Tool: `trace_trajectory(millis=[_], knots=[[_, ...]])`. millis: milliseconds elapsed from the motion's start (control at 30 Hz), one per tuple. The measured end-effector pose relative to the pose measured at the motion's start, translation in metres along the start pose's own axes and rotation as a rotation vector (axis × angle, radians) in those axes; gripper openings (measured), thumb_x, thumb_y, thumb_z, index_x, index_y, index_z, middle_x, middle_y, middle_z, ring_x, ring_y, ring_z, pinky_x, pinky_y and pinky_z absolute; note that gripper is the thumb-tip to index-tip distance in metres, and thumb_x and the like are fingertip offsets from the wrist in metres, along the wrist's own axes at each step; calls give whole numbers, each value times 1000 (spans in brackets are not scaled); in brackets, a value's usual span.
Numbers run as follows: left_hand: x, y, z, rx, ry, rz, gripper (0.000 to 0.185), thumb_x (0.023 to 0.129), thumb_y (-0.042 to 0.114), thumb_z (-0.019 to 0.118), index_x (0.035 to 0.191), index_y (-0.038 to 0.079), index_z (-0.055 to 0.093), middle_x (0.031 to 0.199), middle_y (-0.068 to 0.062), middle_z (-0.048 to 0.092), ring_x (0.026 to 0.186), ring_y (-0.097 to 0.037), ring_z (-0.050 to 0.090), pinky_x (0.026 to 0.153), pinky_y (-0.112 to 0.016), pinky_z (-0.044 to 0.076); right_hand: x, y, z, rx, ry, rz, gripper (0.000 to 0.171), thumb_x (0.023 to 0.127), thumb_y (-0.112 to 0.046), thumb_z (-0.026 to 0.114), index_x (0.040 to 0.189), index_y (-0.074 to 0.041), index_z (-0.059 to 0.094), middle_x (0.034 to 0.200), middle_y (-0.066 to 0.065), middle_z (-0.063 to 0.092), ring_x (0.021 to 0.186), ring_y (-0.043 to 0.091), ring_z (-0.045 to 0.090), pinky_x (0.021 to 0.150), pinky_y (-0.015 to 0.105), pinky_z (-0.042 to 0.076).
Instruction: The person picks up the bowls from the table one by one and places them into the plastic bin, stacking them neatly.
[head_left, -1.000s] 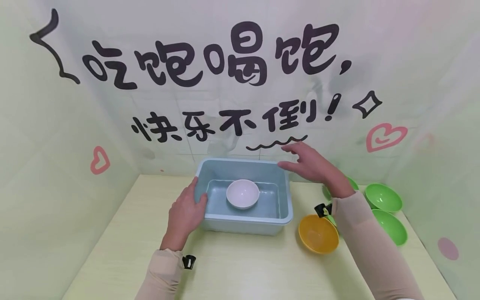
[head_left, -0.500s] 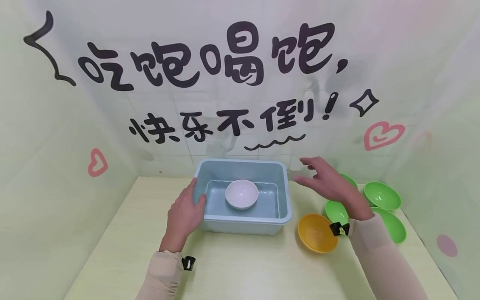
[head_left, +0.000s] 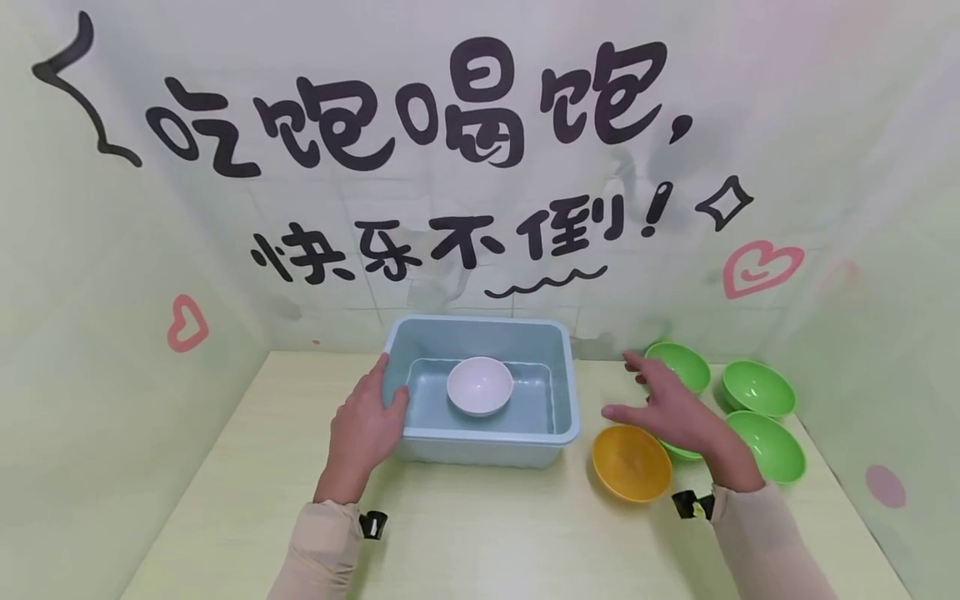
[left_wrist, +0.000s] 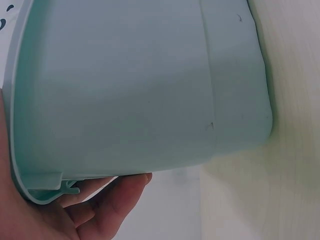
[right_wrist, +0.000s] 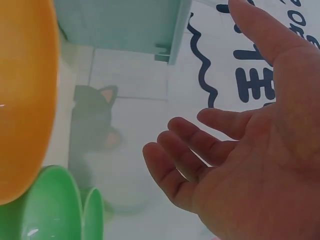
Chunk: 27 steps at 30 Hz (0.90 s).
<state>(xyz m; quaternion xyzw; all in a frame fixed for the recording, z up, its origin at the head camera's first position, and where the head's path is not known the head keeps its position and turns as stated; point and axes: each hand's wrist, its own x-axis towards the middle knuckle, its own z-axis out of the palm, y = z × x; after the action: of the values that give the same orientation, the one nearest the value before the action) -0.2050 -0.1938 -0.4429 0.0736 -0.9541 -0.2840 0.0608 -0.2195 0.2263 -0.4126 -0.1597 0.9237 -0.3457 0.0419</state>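
A pale wall (head_left: pixel 825 167) with black lettering rises behind a light tabletop (head_left: pixel 480 533), on which a blue basin (head_left: pixel 480 455) stands toward the far side, its long axis running left to right. The left hand (head_left: pixel 367 425) grips the basin's left rim, thumb on the inner side and fingers round the outside. Inside, a white bowl (head_left: pixel 480 386) rests on the basin floor near the middle, apart from the walls. The relation that matters most is on the right: an orange bowl (head_left: pixel 632 463) sits on the table just beyond the basin's near right corner, between the basin and a group of green bowls (head_left: pixel 757 388) farther right. The right hand (head_left: pixel 678 417) hovers above and slightly to the far right of that orange bowl, so the bowl lies below it, toward the near left, and this hand is clearly the nearer of the two. Its thumb is well apart from fingers that are only gently bent, and it holds nothing; the right wrist view shows a gap between the fingers and the orange rim. Being round, the orange bowl offers no long axis to line up with, so the approach seems to depend on height and the near-left offset, with one green bowl partly hidden beneath the hand
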Motion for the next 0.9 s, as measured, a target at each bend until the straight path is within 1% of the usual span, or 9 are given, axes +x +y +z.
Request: trace_trajectory(millis=[100, 200, 367, 433, 500, 700, 900], knots=[[0, 0, -1, 2, 2, 0, 67, 103, 42, 42, 163, 14, 27, 155, -21, 48, 130, -50, 56, 96, -70, 47, -5, 7, 8, -7, 8, 8, 98, 85, -45, 80, 154, 6, 32, 147, 28, 48, 128, 48, 50, 102, 61, 48], [0, 0, -1, 4, 5, 2, 67, 103, 42, 42, 163, 14, 27, 154, -21, 48, 129, -50, 56, 95, -70, 48, -12, 14, 16, -39, 15, 14, 101, 82, -49, 81, 153, 6, 35, 148, 27, 50, 130, 48, 51, 104, 63, 46], [0, 0, -1, -3, 5, 8, 67, 103, 41, 42, 162, 14, 28, 154, -21, 49, 130, -50, 56, 94, -69, 49, -23, 17, 27, -138, 9, 40, 106, 78, -55, 82, 152, 7, 38, 149, 32, 46, 134, 55, 39, 106, 69, 39], [-1, 0, -1, -3, 6, 10, 66, 103, 41, 42, 162, 14, 28, 154, -21, 49, 130, -50, 56, 94, -69, 49, -27, 16, 32, -183, -3, 57, 108, 76, -58, 83, 152, 6, 39, 149, 33, 45, 133, 56, 37, 104, 71, 37], [-1, 1, -2, -3, 7, 14, 66, 104, 41, 41, 162, 13, 28, 155, -22, 48, 130, -50, 56, 94, -69, 49, -30, 16, 36, -217, -8, 62, 110, 73, -59, 83, 152, 5, 40, 148, 32, 46, 131, 55, 39, 102, 71, 37], [0, 2, -1, -9, 2, 7, 66, 104, 40, 42, 163, 14, 27, 156, -21, 47, 133, -50, 54, 96, -69, 47, -35, 18, 44, -260, -30, 77, 112, 68, -53, 89, 151, 4, 41, 149, 30, 47, 131, 54, 41, 100, 75, 35], [0, 1, -1, -2, -15, -3, 67, 104, 42, 41, 163, 15, 25, 157, -21, 45, 134, -50, 53, 97, -69, 47, -38, 22, 50, -252, -98, 97, 113, 66, -48, 90, 154, 1, 38, 153, 28, 42, 135, 54, 37, 104, 76, 32]])
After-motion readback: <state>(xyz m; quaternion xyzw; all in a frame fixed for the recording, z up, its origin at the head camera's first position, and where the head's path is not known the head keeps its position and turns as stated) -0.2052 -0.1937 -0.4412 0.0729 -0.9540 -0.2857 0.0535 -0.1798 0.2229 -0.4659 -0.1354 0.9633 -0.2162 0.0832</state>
